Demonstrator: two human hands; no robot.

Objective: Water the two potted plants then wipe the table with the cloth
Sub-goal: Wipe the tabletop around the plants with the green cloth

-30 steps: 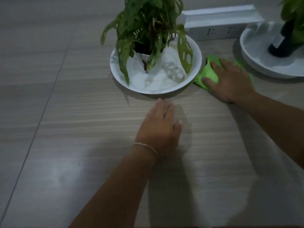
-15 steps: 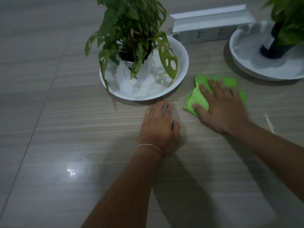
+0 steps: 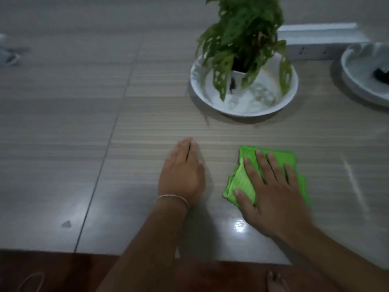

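A folded green cloth (image 3: 242, 180) lies on the pale striped table (image 3: 147, 127), and my right hand (image 3: 271, 192) presses flat on it with fingers spread. My left hand (image 3: 182, 173) rests flat on the table just left of the cloth, fingers together, holding nothing. Beyond the hands, a leafy green plant (image 3: 242, 36) in a small white pot stands in a white dish (image 3: 273, 106). The second plant's dark pot (image 3: 382, 74) is cut off at the right edge, in its own white dish (image 3: 357, 81).
A white power strip box (image 3: 315, 43) lies behind the plants. The table's near edge (image 3: 126, 252) runs across the bottom, with a dark red floor and a bare foot (image 3: 275, 281) below it. A small wet spot (image 3: 66, 224) sits near the front left.
My right hand has dragged the green cloth from beside the first dish toward the table's near edge. My left hand stayed flat on the table. The view shifted left and down.
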